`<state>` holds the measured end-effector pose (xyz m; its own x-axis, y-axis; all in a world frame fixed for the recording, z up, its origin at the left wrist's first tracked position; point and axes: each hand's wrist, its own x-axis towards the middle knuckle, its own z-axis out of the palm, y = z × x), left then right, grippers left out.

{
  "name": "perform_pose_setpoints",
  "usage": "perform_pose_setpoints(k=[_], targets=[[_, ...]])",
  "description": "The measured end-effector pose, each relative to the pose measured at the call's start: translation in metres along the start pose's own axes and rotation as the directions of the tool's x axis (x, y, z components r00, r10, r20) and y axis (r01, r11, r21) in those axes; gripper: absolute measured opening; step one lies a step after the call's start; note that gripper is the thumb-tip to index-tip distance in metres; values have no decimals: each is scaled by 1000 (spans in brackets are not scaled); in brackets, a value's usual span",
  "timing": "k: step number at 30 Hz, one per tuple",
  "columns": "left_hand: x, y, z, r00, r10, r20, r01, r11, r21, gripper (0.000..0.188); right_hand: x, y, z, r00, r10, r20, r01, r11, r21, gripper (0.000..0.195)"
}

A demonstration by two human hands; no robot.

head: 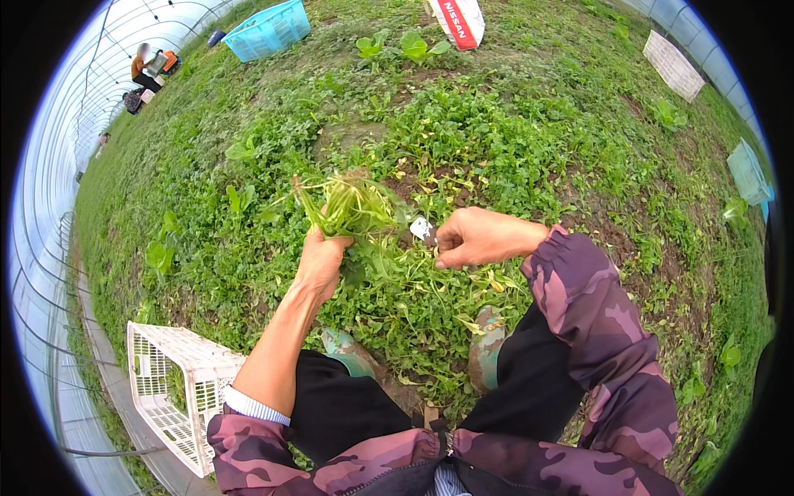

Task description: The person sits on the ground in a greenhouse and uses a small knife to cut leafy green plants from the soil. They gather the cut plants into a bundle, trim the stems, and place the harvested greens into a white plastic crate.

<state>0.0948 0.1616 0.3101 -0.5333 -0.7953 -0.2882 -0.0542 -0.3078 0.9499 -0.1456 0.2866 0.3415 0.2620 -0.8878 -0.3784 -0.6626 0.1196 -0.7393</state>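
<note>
My left hand (324, 254) is closed around the stems of a bunch of leafy greens (353, 204), held above the low green plants. To its right, my right hand (477, 239) has its fingers curled over the plants; whether something thin is pinched between thumb and fingers cannot be made out. A small white object (421, 228) shows between the two hands, close to the right fingertips. Beneath and around the hands grow dense leafy plants (508, 155), with some yellowed leaves and bare soil among them.
A white plastic crate (211, 359) holding some greens lies at my lower left. Beyond are a blue crate (270, 31), a printed sack (460, 22), a white crate (674, 65) and a teal crate (747, 172). A person (144, 67) is at the far left, inside the plastic-covered greenhouse.
</note>
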Motion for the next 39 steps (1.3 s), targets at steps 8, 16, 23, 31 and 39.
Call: perform_pose_setpoints(k=[8,16,23,31,39], targets=[[-10,17,51,829,558,-22,-440,677,591,76,39,-32,36,859,-133,-494,442,680,585,64],[-19,28,40,929,369,-16,-359,890,-281,59,38,-18,14,942,96,-323,313,108,944,21],[-11,21,21,976,96,194,-4,905,-426,41,33,-15,9,914,18,-405,396,174,902,37],[8,-2,-23,998,-25,53,47,878,-476,27,25,-26,0,896,-100,-432,439,331,835,31],[16,-14,-35,985,162,-58,-169,977,-131,35,32,-16,4,857,-130,-498,398,782,480,41]])
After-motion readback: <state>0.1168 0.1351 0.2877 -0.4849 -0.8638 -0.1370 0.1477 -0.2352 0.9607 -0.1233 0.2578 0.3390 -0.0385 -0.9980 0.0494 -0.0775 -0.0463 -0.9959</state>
